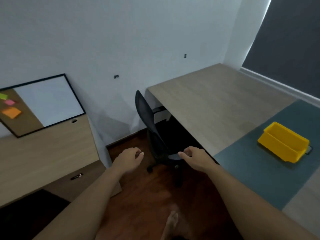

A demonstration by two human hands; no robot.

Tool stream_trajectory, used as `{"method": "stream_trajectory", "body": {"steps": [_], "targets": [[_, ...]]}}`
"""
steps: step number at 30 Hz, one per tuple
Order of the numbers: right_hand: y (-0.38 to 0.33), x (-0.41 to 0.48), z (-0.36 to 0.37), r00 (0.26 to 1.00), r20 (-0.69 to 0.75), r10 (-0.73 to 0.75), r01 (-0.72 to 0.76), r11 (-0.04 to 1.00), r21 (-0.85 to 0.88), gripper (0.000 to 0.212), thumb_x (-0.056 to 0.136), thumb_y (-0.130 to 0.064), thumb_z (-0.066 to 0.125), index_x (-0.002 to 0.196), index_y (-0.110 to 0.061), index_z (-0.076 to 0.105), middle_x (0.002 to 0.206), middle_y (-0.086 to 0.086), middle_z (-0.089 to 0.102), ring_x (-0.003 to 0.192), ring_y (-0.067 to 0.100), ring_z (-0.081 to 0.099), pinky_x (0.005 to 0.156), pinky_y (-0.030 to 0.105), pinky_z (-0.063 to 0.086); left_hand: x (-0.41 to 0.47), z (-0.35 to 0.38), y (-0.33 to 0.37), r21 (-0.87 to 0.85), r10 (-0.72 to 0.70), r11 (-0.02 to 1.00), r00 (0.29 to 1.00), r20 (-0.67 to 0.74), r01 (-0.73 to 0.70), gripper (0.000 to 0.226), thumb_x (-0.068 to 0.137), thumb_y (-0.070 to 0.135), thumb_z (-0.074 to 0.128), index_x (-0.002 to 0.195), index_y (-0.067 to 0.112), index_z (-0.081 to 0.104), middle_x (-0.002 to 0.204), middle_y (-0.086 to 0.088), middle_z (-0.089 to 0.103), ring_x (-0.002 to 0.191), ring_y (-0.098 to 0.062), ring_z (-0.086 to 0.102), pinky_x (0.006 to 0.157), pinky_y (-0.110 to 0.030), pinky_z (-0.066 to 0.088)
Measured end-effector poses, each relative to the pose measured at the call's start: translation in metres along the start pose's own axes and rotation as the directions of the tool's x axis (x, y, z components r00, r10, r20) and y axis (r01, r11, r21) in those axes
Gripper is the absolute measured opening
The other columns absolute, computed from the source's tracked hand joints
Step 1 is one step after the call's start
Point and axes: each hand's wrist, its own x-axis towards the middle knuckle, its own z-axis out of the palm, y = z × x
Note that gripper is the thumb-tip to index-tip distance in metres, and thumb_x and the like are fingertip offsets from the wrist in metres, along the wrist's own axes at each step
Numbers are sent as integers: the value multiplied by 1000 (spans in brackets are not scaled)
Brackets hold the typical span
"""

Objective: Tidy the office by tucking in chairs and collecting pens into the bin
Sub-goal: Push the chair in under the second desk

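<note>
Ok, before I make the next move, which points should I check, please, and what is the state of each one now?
1. Black mesh office chair tucked under the light wooden desk: ok, the seat is under it.
2. Left hand free: ok, it holds nothing.
3. Right hand clear of the chair: cannot tell.
4. Yellow plastic bin upright on the desk: ok.
5. Pens found: cannot tell; the small dark thing beside the bin is unclear.

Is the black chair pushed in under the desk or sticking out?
Pushed in, mostly: the black chair has its seat under the desk and its back close to the edge; some wheels poke out.
</note>
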Motion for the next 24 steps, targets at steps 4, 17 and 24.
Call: {"method": "stream_trajectory", "body": {"steps": [4,17,24], "targets": [[-39,70,8,999,9,-32,32,999,-1,83,87,-84,47,140,-22,60,134,-3,66,121,19,62,101,37,53,38,-25,-38,-12,-31,999,999,-31,31,46,105,57,42,125,26,69,118,6,70,108,-16,67,95,-41,58],[-131,229,26,998,52,-38,33,995,93,81,90,-81,48,144,-21,54,135,-2,63,120,20,62,97,36,53,177,-86,-114,-46,-43,998,999,-28,42,44,110,49,45,135,20,67,129,0,68,118,-18,64,101,-37,51],[-143,276,41,996,27,87,-90,982,165,83,93,-82,39,144,-18,53,133,1,64,118,20,63,98,38,54,275,-96,-116,-13,116,993,993,-4,-116,46,111,45,45,144,18,61,142,-1,61,131,-19,57,110,-34,45]]}}
